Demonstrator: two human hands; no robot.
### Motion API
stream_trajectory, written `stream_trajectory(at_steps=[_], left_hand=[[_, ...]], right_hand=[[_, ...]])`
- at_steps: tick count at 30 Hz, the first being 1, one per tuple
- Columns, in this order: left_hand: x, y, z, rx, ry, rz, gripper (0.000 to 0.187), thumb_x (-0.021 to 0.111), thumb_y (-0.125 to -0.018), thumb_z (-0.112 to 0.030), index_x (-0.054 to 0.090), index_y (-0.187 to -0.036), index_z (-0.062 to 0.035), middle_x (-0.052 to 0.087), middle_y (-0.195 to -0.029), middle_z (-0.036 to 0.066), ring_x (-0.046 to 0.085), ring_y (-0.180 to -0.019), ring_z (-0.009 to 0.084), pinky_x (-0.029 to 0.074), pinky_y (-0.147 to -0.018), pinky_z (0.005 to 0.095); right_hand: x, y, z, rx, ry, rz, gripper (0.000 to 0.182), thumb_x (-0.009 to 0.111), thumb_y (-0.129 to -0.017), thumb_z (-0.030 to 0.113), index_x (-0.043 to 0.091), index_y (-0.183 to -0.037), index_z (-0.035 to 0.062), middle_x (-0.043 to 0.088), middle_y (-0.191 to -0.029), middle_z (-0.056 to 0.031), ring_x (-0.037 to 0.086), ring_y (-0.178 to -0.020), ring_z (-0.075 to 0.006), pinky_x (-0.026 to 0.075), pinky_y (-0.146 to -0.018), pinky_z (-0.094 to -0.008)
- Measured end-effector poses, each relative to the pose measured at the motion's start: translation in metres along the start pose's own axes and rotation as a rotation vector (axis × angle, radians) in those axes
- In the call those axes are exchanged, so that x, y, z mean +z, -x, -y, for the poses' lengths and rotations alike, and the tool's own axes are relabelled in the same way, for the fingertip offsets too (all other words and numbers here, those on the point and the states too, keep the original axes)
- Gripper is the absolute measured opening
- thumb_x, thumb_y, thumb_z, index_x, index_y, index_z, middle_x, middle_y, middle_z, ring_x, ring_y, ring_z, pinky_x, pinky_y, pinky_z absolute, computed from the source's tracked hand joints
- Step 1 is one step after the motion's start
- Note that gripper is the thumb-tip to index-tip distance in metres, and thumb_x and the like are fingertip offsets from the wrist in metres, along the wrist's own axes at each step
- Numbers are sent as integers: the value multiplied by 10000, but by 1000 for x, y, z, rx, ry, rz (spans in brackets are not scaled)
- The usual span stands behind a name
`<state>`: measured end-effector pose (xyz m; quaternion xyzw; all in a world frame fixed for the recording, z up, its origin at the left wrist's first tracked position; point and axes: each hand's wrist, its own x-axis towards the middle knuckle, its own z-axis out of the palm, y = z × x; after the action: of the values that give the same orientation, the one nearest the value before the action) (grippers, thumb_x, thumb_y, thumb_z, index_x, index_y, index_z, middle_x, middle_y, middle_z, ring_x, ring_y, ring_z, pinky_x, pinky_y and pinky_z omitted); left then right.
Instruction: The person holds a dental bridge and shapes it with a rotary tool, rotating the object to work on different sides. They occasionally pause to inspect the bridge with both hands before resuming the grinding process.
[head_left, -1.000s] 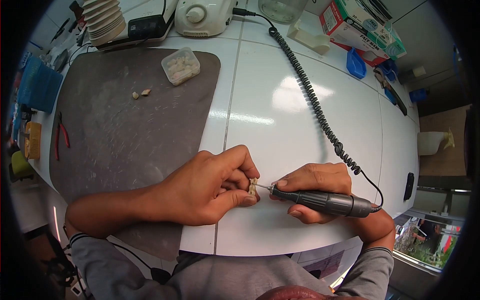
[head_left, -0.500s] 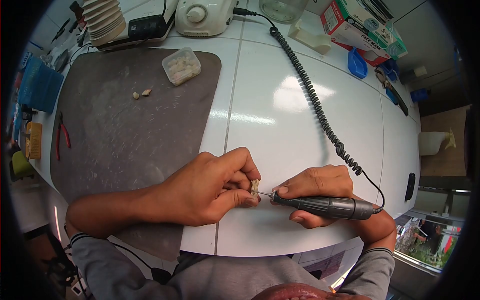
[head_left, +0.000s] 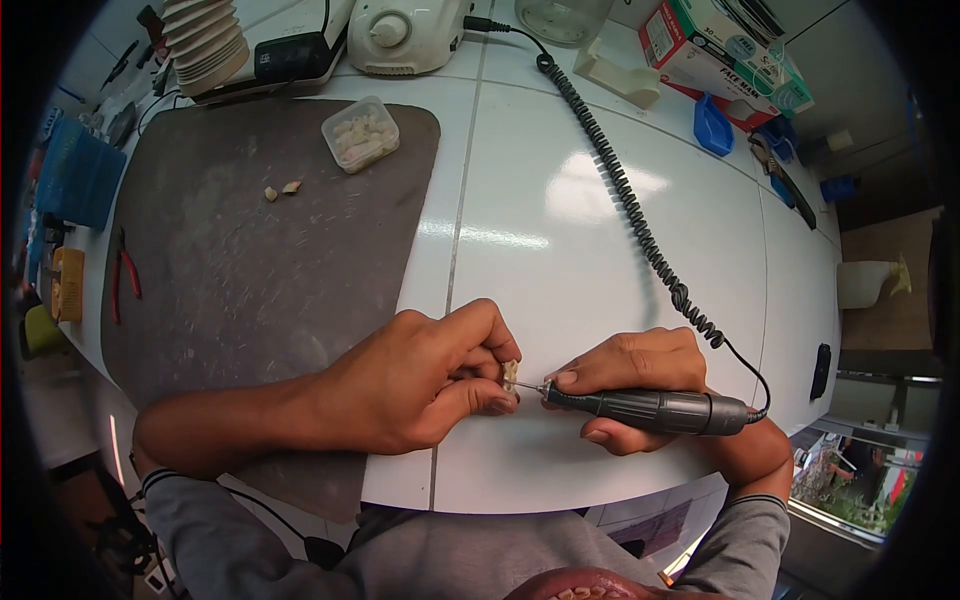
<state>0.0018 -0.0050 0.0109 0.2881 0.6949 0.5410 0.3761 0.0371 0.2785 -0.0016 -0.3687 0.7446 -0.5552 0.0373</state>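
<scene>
Between the thumb and fingers of my left hand (head_left: 430,375) is a small cream-coloured, tooth-like piece (head_left: 510,373), partly covered by the fingertips. My right hand (head_left: 640,362) is closed around a black rotary handpiece (head_left: 665,411). The handpiece lies nearly level, and its thin metal bit (head_left: 528,386) meets the cream piece, at contact or very close to it. Both hands are low over the front of the white tiled worktop (head_left: 560,310). A black coiled cord (head_left: 630,205) runs from the handpiece's back end to a white control unit (head_left: 400,40) with a dial.
On the grey mat (head_left: 250,260) stand a clear plastic tub (head_left: 393,145) of cream pieces and two loose bits (head_left: 281,190). Red-handled pliers (head_left: 122,280) lie at its left edge. A face mask box (head_left: 715,65) and a blue scoop-like tray (head_left: 713,127) are at back right.
The back end of the handpiece has risen very slightly in the view. My left hand keeps its pinch on the cream piece, and the bit stays at it.
</scene>
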Motion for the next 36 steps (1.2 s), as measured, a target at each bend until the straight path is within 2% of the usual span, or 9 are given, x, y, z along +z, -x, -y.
stream_trajectory(at_steps=[36], left_hand=[[-1, 0, -1, -13, -22, 18, 254, 684, -999, 15, 515, -1182, 65, 797, -1003, 172, 796, -1004, 226, 608, -869, 310]], right_hand=[[0, 1, 0, 24, 14, -10, 326, 829, -889, 234, 789, -1119, 6, 810, -957, -151, 814, -832, -262, 675, -738, -334]])
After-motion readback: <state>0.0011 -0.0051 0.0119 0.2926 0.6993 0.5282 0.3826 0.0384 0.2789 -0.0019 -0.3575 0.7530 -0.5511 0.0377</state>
